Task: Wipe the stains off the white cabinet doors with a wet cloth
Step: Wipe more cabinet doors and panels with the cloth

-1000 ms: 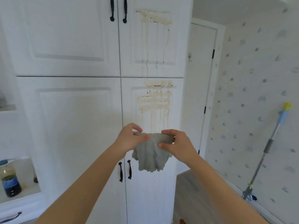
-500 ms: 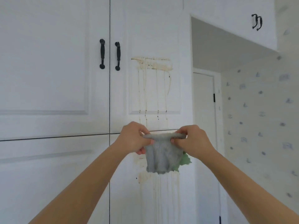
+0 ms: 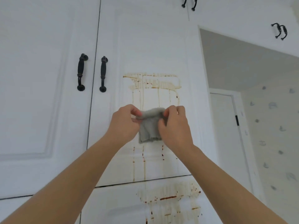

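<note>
A bright, evenly lit room where, to the right of tall white built-in furniture, a recess under a grey soffit (image 3: 239, 62) holds a plain white interior door (image 3: 224, 126) with a black hinge (image 3: 237, 120), beside pale wallpaper (image 3: 275, 135) dotted with small grey motifs.

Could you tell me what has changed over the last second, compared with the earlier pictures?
The view tilted upward, so the upper brown drip stain now sits mid-frame. The left hand and right hand moved closer together, bunching the small grey cloth between them in front of the stained white cabinet door. Both hands kept their grip on the cloth; no stain looks wiped.
</note>
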Demonstrator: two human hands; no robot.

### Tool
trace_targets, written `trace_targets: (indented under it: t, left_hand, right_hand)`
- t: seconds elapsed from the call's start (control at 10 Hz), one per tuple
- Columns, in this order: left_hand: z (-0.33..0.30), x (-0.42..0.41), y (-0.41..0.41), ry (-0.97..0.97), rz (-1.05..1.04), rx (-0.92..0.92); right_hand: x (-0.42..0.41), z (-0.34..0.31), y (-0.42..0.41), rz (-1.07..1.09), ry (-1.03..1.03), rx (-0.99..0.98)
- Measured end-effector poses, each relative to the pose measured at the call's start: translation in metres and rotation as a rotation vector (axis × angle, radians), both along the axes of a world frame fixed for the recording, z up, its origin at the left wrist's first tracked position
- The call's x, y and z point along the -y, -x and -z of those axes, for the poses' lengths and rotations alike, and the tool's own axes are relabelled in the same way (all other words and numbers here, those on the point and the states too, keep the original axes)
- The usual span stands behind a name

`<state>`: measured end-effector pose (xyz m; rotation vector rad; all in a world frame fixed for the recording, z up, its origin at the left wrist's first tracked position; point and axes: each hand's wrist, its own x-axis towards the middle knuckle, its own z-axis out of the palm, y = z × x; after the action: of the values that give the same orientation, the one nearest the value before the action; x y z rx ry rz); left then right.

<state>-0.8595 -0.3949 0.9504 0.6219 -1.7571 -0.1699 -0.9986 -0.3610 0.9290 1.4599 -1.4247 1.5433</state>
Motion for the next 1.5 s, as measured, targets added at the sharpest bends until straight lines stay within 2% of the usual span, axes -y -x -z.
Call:
trace_targets:
  t: [0.1, 0.2, 0.4, 0.5, 0.6, 0.7, 0.8, 0.9, 1.0, 1.1, 1.2, 1.4, 1.5]
  left_hand:
    - [-0.007, 0.005, 0.006, 0.09, 0.025, 0.015]
    - [-0.021, 0.008, 0.006, 0.171, -0.002, 0.011]
    - [-0.041, 0.014, -0.037, 0.578, -0.329, -0.161]
    - [-0.044, 0.026, -0.066, 0.655, -0.47, -0.144]
    - [-0.038, 0.038, -0.079, 0.66, -0.542, -0.105]
    - [-0.031, 0.046, -0.072, 0.722, -0.592, -0.031]
    - [-0.029, 0.053, -0.055, 0.803, -0.595, 0.169]
    - [-0.031, 0.059, -0.036, 0.788, -0.565, 0.272]
    - [-0.032, 0.065, -0.03, 0.727, -0.572, 0.233]
    - [-0.031, 0.071, -0.031, 0.72, -0.589, 0.225]
    - [-0.031, 0.073, -0.032, 0.717, -0.561, 0.22]
    - [-0.033, 0.074, -0.038, 0.745, -0.549, 0.223]
    - [-0.034, 0.076, -0.038, 0.748, -0.545, 0.238]
  right_hand:
    - [0.032, -0.002, 0.008, -0.046, -0.043, -0.102]
    - [0.059, -0.011, 0.017, 0.016, -0.075, -0.21]
    - [0.078, -0.043, 0.003, 0.081, 0.014, -0.314]
    - [0.086, -0.069, -0.032, 0.057, 0.029, -0.379]
    - [0.09, -0.09, -0.066, 0.037, 0.084, -0.476]
    - [0.093, -0.101, -0.064, 0.053, 0.105, -0.499]
    - [0.09, -0.112, -0.038, 0.092, 0.097, -0.46]
    - [0.081, -0.123, 0.025, 0.145, 0.083, -0.289]
    - [0.066, -0.119, 0.094, 0.194, 0.029, -0.071]
    - [0.064, -0.117, 0.104, 0.17, 0.035, 0.018]
    - [0.07, -0.122, 0.065, 0.163, 0.067, 0.015]
    - [0.086, -0.128, -0.038, 0.08, 0.067, -0.311]
    - [0.086, -0.136, -0.01, 0.066, 0.104, -0.353]
